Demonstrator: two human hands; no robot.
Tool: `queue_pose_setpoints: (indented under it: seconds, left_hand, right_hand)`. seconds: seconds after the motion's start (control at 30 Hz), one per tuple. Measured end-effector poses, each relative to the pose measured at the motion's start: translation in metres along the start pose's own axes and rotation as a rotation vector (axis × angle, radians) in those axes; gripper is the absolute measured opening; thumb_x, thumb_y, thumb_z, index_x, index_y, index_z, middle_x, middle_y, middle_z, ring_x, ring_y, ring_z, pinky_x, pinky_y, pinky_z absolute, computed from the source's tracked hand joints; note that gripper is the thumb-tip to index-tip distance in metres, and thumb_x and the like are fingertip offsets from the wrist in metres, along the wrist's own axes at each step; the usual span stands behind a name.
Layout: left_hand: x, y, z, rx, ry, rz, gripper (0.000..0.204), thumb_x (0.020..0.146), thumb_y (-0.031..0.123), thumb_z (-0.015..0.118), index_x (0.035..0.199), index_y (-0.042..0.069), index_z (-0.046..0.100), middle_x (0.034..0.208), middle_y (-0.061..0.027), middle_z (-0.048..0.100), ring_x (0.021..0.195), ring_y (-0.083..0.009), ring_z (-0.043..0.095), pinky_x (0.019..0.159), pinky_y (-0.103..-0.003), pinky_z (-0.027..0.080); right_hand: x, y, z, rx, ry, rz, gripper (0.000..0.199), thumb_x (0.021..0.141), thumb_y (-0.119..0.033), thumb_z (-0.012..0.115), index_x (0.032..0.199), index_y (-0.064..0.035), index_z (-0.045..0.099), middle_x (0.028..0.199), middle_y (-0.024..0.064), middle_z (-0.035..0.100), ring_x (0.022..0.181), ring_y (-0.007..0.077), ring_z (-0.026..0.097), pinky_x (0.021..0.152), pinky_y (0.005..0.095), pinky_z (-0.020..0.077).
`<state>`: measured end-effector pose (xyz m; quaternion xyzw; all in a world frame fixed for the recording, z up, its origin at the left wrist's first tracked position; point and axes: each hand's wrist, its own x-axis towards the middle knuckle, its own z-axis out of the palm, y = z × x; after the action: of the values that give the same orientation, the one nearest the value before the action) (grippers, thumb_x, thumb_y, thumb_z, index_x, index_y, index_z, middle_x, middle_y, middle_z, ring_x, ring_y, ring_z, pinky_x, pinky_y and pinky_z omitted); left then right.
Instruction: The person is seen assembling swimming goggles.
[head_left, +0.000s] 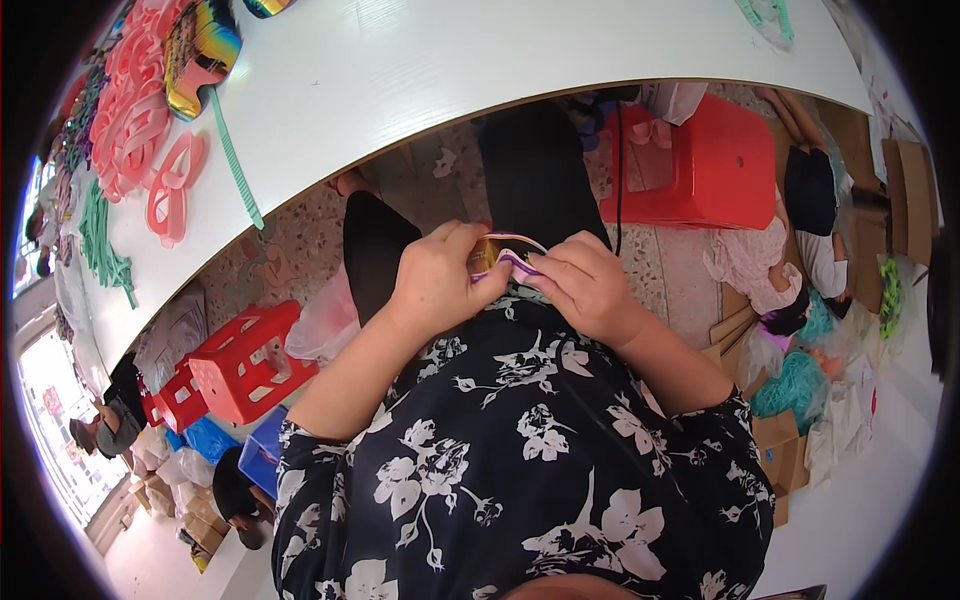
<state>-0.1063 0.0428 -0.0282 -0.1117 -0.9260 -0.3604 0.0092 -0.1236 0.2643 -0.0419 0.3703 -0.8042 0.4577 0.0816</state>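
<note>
In front of my lap, both hands pinch a small curved piece with a purple rim and a shiny golden inside (494, 256), which looks like a pair of goggles. My left hand (432, 280) grips its left end, thumb on the near edge and fingers curled behind. Closed on the right end is my right hand (588, 288), with its thumb and fingertips pressed together on a pale purple-edged part. The piece bows open between the hands. My fingers hide much of it, so its full shape does not show.
A white table (400, 70) curves across the far side, bearing pink straps (135, 110), green straps (105, 240) and mirrored goggles (203, 55). Red stools stand at left (250, 365) and right (710, 165). Other people sit on both sides, near bags and cardboard boxes (780, 450).
</note>
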Motion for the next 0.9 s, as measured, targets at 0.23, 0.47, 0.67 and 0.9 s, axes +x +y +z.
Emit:
queue_pose_setpoints:
  seconds: [0.23,0.47,0.67,0.9]
  left_hand:
    - [-0.011,0.010,-0.010,0.040,0.105,0.087,0.040,0.073,0.027,0.076,0.101,0.000,0.064,0.078,-0.0102,0.063,0.064,-0.0265,0.066,0.056,-0.035,0.054]
    - [-0.011,0.025,-0.017,0.035,0.033,0.099,0.047,0.072,0.027,0.076,0.110,0.000,0.065,0.084,-0.0114,0.065,0.073,-0.0290,0.066,0.064,-0.037,0.055]
    - [-0.004,0.024,-0.043,0.103,0.091,0.364,0.050,0.065,0.028,0.086,0.105,0.005,0.068,0.097,-0.0073,0.066,0.087,-0.0271,0.065,0.076,-0.039,0.052]
    - [-0.012,0.012,-0.026,0.019,0.112,0.511,0.032,0.067,0.015,0.086,0.091,0.003,0.069,0.084,-0.0072,0.064,0.079,-0.0270,0.063,0.071,-0.036,0.052]
  right_hand:
    - [0.016,0.008,-0.008,0.207,-0.064,-0.015,0.040,0.070,-0.012,0.083,0.105,-0.0005,0.067,0.088,0.0109,0.060,0.076,0.0265,0.058,0.068,0.0364,0.0489]
    - [0.024,-0.006,-0.014,0.316,-0.237,0.313,0.052,0.065,-0.018,0.078,0.111,0.0009,0.063,0.090,0.0107,0.057,0.078,0.0226,0.055,0.071,0.0319,0.0463]
    - [0.012,0.003,-0.004,0.376,-0.141,0.395,0.041,0.067,-0.021,0.078,0.101,-0.0015,0.065,0.081,0.0100,0.057,0.075,0.0246,0.058,0.067,0.0327,0.0475]
    - [0.010,0.005,0.005,0.369,-0.121,0.348,0.037,0.066,-0.019,0.077,0.096,-0.0018,0.064,0.079,0.0100,0.057,0.071,0.0251,0.058,0.065,0.0323,0.0472]
